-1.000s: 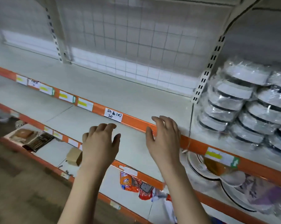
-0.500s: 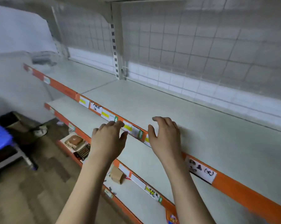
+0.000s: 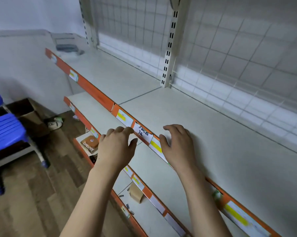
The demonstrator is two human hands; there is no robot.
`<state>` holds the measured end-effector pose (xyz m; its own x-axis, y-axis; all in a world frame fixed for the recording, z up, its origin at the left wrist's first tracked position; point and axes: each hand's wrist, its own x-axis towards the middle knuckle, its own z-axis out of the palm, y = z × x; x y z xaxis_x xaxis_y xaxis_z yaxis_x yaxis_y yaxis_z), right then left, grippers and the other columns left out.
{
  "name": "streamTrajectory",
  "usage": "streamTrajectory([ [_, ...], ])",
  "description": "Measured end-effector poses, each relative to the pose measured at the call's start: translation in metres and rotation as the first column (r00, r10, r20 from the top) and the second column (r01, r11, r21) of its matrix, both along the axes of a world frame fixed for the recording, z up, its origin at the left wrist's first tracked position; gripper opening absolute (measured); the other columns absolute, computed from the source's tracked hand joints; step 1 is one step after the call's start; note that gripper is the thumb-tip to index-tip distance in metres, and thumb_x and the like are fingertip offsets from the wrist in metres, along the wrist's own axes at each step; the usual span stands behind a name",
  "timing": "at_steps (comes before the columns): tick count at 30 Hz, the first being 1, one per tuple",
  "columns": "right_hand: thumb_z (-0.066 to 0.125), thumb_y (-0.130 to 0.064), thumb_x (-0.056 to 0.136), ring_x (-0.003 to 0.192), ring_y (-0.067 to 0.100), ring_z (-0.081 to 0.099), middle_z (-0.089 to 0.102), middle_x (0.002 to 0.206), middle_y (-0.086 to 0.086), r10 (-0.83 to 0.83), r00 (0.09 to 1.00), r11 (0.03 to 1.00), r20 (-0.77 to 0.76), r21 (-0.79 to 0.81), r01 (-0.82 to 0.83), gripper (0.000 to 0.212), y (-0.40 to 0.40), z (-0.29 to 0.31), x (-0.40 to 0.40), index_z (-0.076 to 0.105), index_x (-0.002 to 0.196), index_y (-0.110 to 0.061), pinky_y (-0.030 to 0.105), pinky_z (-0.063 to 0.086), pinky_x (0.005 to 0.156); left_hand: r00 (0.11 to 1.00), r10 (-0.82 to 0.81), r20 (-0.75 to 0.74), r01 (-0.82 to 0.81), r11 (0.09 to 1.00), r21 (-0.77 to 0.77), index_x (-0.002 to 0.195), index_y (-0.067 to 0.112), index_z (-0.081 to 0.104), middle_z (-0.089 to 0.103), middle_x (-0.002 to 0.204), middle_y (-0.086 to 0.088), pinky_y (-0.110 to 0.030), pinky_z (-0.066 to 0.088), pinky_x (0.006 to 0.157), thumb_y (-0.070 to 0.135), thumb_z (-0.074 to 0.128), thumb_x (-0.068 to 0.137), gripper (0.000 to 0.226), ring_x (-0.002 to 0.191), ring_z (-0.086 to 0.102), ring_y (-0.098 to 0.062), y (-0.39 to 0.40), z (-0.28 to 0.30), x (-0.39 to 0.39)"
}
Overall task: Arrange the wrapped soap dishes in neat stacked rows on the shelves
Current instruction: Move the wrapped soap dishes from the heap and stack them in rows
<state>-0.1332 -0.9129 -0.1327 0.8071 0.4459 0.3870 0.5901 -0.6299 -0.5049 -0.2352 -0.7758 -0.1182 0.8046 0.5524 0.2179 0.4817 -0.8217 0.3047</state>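
At frame centre, over the orange shelf edge (image 3: pixel 100 98), left hand (image 3: pixel 116 147) & right hand (image 3: pixel 177 147) hover w/ fingers loosely curled, holding nothing; no wrapped soap dishes in view, so prob. fetch stock first, then stack from the back of the shelf (image 3: pixel 212 134).

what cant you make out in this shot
Head view:
- handwritten price label: ink too small and blurred to read.
- object at the far shelf end: blurred, kind unclear.
- blue seat: cut by the left edge.
- left hand hides the lower shelf behind it.
- wrapped soap dishes: not in frame.
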Motion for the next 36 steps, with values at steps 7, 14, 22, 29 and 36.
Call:
streamTrajectory([
  [7, 0.06, -0.019, 0.088, 0.111, 0.029, 0.053, 0.06, 0.119, 0.006, -0.074, 0.997, 0.997, -0.027, -0.033, 0.073, 0.028, 0.108, 0.0, 0.007, 0.064, 0.114, -0.011, 0.038, 0.038, 0.094, 0.997, -0.066, -0.037, 0.065, 0.998, -0.018, 0.132, 0.027, 0.048, 0.055, 0.128, 0.005, -0.036, 0.034, 0.096, 0.041, 0.043, 0.096, 0.038, 0.119, 0.047, -0.021, 0.124, -0.007, 0.01],
  [14, 0.057, -0.023, 0.09, 0.113, 0.025, 0.051, 0.059, 0.119, 0.004, -0.084, 0.994, 0.991, -0.066, -0.113, 0.077, 0.03, 0.224, 0.009, -0.009, 0.06, 0.118, -0.014, 0.036, 0.039, 0.098, 0.987, -0.054, -0.153, 0.052, 0.998, -0.017, 0.133, 0.028, 0.046, 0.057, 0.123, 0.003, -0.038, 0.035, 0.099, 0.043, 0.044, 0.096, 0.04, 0.117, 0.05, -0.023, 0.267, 0.002, 0.001],
  [22, 0.054, -0.03, 0.091, 0.118, 0.022, 0.049, 0.057, 0.123, 0.001, -0.097, 0.994, 0.971, -0.046, -0.224, 0.084, 0.036, 0.323, 0.009, 0.012, 0.057, 0.124, -0.016, 0.034, 0.036, 0.102, 0.983, -0.076, -0.165, 0.067, 0.996, -0.058, 0.131, 0.028, 0.048, 0.057, 0.122, 0.002, -0.037, 0.038, 0.096, 0.044, 0.044, 0.095, 0.039, 0.117, 0.05, -0.023, 0.371, -0.012, 0.02],
  [29, 0.049, -0.04, 0.095, 0.126, 0.02, 0.044, 0.054, 0.132, 0.0, -0.171, 0.984, 0.968, -0.044, -0.193, 0.16, 0.04, 0.4, 0.01, 0.066, 0.055, 0.128, -0.018, 0.035, 0.034, 0.102, 0.99, -0.106, -0.095, 0.095, 0.989, -0.116, 0.13, 0.026, 0.05, 0.057, 0.125, 0.001, -0.039, 0.042, 0.095, 0.041, 0.047, 0.095, 0.038, 0.113, 0.054, -0.022, 0.45, -0.012, 0.071],
  [36, 0.05, -0.037, 0.095, 0.127, 0.021, 0.04, 0.048, 0.137, 0.001, -0.164, 0.985, 0.967, -0.061, -0.208, 0.148, 0.041, 0.469, 0.016, 0.111, 0.05, 0.132, -0.02, 0.035, 0.032, 0.103, 0.999, -0.053, 0.005, 0.053, 0.998, -0.039, 0.127, 0.025, 0.052, 0.06, 0.119, -0.001, -0.04, 0.043, 0.093, 0.04, 0.049, 0.094, 0.037, 0.111, 0.055, -0.027, 0.52, 0.013, 0.109],
])
